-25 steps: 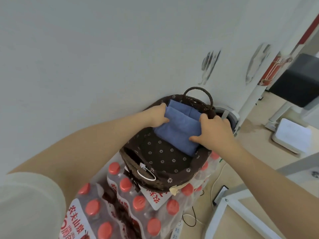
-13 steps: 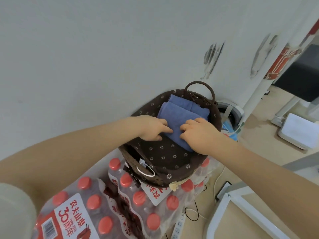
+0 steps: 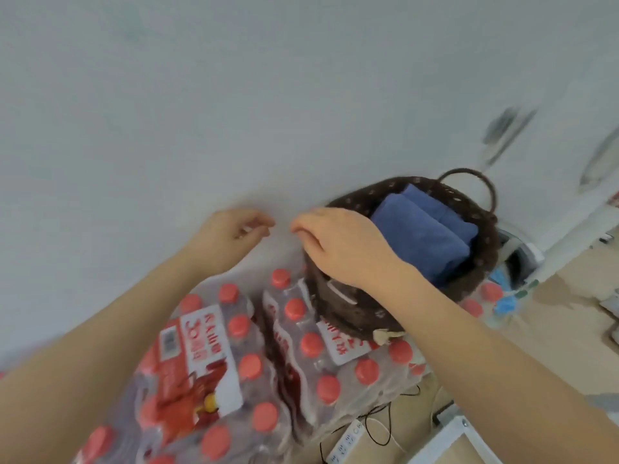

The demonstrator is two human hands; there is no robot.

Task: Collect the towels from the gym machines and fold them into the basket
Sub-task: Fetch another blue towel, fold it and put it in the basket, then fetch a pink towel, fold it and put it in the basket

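Note:
A dark brown woven basket (image 3: pixel 482 262) with a loop handle stands on shrink-wrapped packs of water bottles against the white wall. Folded blue towels (image 3: pixel 425 236) lie inside it, one on top of another. My right hand (image 3: pixel 341 246) hovers over the basket's left rim, fingers loosely curled and holding nothing. My left hand (image 3: pixel 231 236) is just left of it, in front of the wall, also empty with fingers loosely bent. Neither hand touches the towels.
Packs of red-capped water bottles (image 3: pixel 241 360) fill the lower middle under the basket. A white power strip (image 3: pixel 345 443) with a black cord lies on the beige floor below. A white frame corner (image 3: pixel 462 433) is at the lower right.
Both hands have let go of the blue towel and pulled back left, out of the basket. The view has swung left, so the basket now sits further right.

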